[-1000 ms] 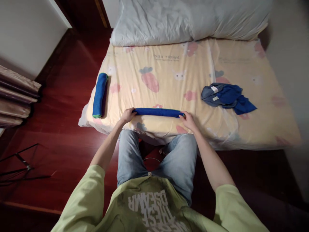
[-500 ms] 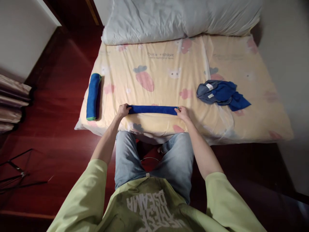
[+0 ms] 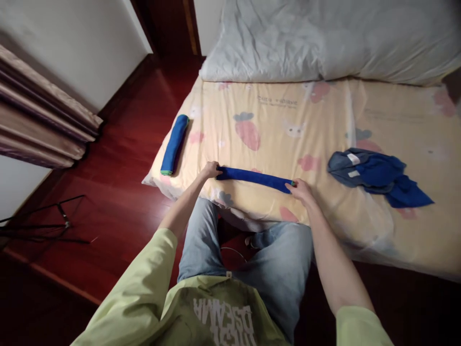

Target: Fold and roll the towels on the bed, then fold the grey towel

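A blue towel [image 3: 254,177], folded or rolled into a long narrow strip, stretches between my two hands just over the near part of the bed. My left hand [image 3: 211,169] is closed on its left end. Its right end, where a bit of green edging shows, is pinched by my right hand [image 3: 299,189]. To the left lies another blue towel [image 3: 175,145], rolled up with green edges. On the right a crumpled blue and grey cloth [image 3: 374,174] with white tags rests on the bed.
The bed [image 3: 273,139] has a yellow sheet with carrot and rabbit prints. A thick grey-white quilt [image 3: 324,43] lies across its far side. At the left are a curtain [image 3: 43,110] and a black metal stand [image 3: 65,218] on the red floor [image 3: 126,178].
My view has swung left, so the bed and its things appear further right. The strip now slants down to the right, with both hands still holding its ends.
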The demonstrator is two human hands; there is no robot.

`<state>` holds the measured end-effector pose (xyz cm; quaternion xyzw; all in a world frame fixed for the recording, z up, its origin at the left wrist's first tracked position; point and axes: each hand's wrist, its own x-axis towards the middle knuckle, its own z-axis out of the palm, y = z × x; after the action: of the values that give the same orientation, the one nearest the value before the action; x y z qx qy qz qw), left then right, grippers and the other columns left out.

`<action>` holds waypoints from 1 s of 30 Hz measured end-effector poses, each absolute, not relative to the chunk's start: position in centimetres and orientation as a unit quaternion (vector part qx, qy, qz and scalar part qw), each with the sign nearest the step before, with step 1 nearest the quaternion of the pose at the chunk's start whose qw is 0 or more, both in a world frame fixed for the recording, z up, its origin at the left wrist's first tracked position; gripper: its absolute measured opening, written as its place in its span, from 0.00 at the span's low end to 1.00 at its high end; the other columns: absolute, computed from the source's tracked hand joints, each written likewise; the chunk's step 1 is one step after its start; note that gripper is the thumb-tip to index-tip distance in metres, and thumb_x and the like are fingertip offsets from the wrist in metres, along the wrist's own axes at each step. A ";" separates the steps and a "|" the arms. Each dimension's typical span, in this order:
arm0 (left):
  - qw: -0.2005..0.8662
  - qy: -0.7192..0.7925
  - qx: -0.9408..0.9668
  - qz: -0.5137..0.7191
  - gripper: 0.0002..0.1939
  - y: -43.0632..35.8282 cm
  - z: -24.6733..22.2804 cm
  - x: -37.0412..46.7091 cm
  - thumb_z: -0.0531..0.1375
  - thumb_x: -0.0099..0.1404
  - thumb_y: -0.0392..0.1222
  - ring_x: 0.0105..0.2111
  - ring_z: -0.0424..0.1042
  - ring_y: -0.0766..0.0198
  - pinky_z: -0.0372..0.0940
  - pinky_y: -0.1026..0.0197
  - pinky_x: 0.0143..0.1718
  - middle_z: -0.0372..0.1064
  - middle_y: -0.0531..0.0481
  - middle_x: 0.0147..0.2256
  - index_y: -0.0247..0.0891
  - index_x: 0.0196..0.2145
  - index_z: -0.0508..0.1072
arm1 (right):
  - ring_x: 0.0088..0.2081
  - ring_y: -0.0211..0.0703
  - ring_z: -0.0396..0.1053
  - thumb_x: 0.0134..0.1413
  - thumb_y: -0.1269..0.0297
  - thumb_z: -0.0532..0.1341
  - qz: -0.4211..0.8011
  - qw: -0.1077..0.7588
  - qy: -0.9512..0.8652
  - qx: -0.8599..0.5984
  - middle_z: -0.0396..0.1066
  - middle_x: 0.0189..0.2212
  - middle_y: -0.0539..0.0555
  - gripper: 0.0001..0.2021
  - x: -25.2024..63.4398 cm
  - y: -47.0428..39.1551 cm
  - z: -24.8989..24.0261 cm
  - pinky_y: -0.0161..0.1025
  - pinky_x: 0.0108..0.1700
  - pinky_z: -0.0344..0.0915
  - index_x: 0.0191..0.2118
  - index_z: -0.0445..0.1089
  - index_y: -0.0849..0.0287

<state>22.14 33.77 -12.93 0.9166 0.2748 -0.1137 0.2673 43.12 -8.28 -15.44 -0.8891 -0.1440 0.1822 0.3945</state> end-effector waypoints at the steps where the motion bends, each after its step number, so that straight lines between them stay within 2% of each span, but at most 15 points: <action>1: 0.269 0.273 0.915 -0.126 0.20 33.8 -12.5 22.0 0.74 0.59 0.44 0.46 0.81 0.47 0.75 0.56 0.47 0.82 0.39 0.43 0.35 0.48 0.85 | 0.28 0.46 0.71 0.48 0.52 0.73 0.208 0.418 -0.125 -0.875 0.71 0.24 0.51 0.15 43.0 -8.4 -15.3 0.37 0.26 0.67 0.32 0.70 0.53; 6: 0.298 0.237 0.911 -0.160 0.25 33.4 -9.8 20.8 0.74 0.58 0.46 0.42 0.81 0.52 0.74 0.60 0.42 0.83 0.42 0.43 0.36 0.52 0.85 | 0.23 0.40 0.68 0.31 0.59 0.79 0.296 0.522 0.009 -0.800 0.74 0.27 0.51 0.22 42.9 -8.5 -14.8 0.31 0.18 0.60 0.35 0.72 0.54; 8: 0.314 0.219 0.910 -0.157 0.22 33.1 -8.8 20.1 0.73 0.59 0.47 0.41 0.81 0.54 0.73 0.61 0.42 0.83 0.43 0.42 0.37 0.51 0.86 | 0.24 0.39 0.69 0.25 0.60 0.81 0.296 0.555 0.029 -0.777 0.75 0.29 0.52 0.26 42.8 -8.5 -14.1 0.31 0.19 0.63 0.35 0.73 0.54; 12: 0.347 0.192 0.908 -0.135 0.16 32.8 -7.1 17.9 0.70 0.61 0.45 0.39 0.79 0.56 0.71 0.62 0.42 0.82 0.45 0.38 0.34 0.45 0.86 | 0.31 0.38 0.75 0.13 0.56 0.86 0.298 0.625 0.015 -0.722 0.76 0.31 0.49 0.36 41.8 -8.6 -11.1 0.30 0.28 0.75 0.36 0.73 0.57; 16: 0.378 0.184 0.901 -0.109 0.14 32.2 -6.0 14.9 0.68 0.62 0.44 0.37 0.77 0.57 0.70 0.62 0.39 0.81 0.45 0.36 0.32 0.41 0.85 | 0.31 0.37 0.75 0.04 0.56 0.88 0.274 0.661 0.022 -0.698 0.75 0.31 0.48 0.41 40.3 -7.7 -6.4 0.30 0.29 0.77 0.35 0.73 0.58; 18: 0.388 0.187 0.898 -0.091 0.15 31.5 -5.8 13.0 0.68 0.62 0.44 0.36 0.76 0.57 0.69 0.62 0.39 0.80 0.45 0.36 0.32 0.42 0.84 | 0.30 0.39 0.75 0.05 0.58 0.87 0.251 0.671 0.013 -0.698 0.75 0.31 0.49 0.39 39.5 -6.7 -3.8 0.33 0.28 0.76 0.34 0.73 0.58; 22: 0.407 0.180 0.893 -0.072 0.15 28.7 -6.4 8.8 0.68 0.61 0.44 0.35 0.76 0.57 0.69 0.61 0.39 0.79 0.46 0.35 0.33 0.43 0.82 | 0.33 0.44 0.77 0.14 0.55 0.86 0.185 0.676 -0.068 -0.710 0.79 0.35 0.54 0.33 37.7 -4.2 2.2 0.36 0.28 0.74 0.32 0.74 0.57; 25: 0.418 0.162 0.891 -0.071 0.18 26.0 -7.5 5.9 0.69 0.60 0.44 0.38 0.78 0.56 0.70 0.61 0.41 0.80 0.46 0.38 0.34 0.46 0.81 | 0.35 0.47 0.79 0.20 0.52 0.85 0.156 0.656 -0.170 -0.718 0.80 0.34 0.55 0.28 35.5 -2.3 7.4 0.39 0.33 0.78 0.31 0.76 0.55; 27: 0.418 0.141 0.895 -0.074 0.22 24.4 -8.2 4.3 0.70 0.58 0.42 0.41 0.79 0.54 0.71 0.59 0.45 0.80 0.46 0.41 0.35 0.51 0.80 | 0.36 0.50 0.80 0.22 0.50 0.84 0.148 0.631 -0.246 -0.721 0.81 0.33 0.55 0.27 33.5 -1.3 10.7 0.43 0.38 0.80 0.31 0.78 0.55; 30: 0.438 0.108 0.891 -0.052 0.36 22.9 -8.2 3.2 0.76 0.54 0.44 0.50 0.79 0.48 0.72 0.53 0.55 0.79 0.41 0.50 0.38 0.60 0.77 | 0.38 0.52 0.81 0.26 0.47 0.84 0.150 0.582 -0.338 -0.724 0.81 0.34 0.56 0.26 29.9 0.0 14.8 0.47 0.43 0.82 0.32 0.80 0.55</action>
<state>3.21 22.92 -8.23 0.8909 0.1076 -0.0522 0.4382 29.88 0.01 14.75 -0.7241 -0.3377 0.1500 0.5823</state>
